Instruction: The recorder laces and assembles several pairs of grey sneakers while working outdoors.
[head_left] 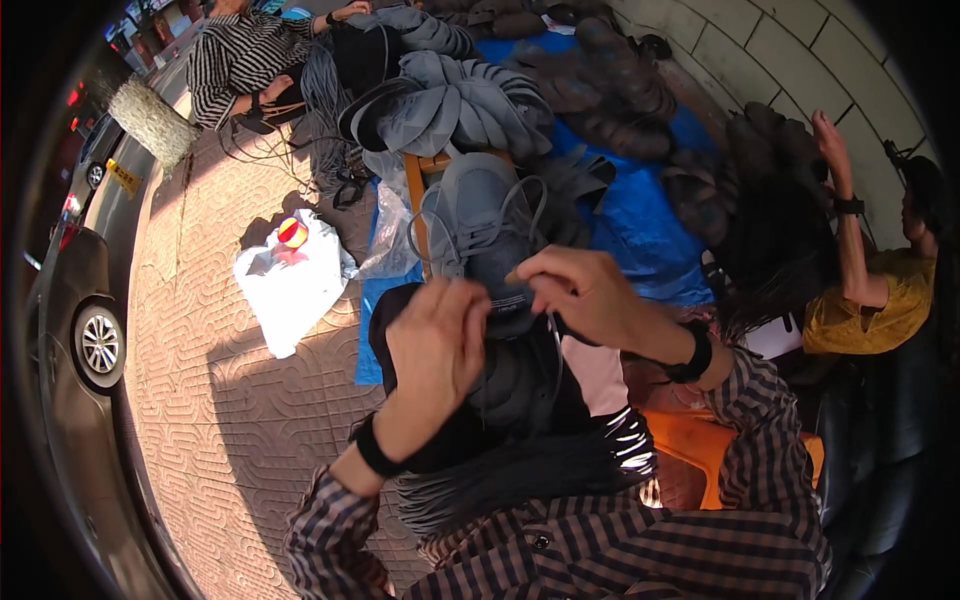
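Left hand [437, 345] fingers clamped on grey hat [490, 250]; right hand [575, 295] fingers pinching its cord [552, 345]

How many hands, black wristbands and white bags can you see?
Hands: 5 (wearer's left hand, right hand, yellow-shirted person's raised hand, striped-shirted person's two hands)
Black wristbands: 4 (first)
White bags: 1
Total: 10

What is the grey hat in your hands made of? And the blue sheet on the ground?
The grey hat looks like soft matte cloth: it folds, with thin cords hanging. The blue sheet looks like plastic tarp, slightly shiny and creased. Both hands, left hand and right hand, pinch the hat.
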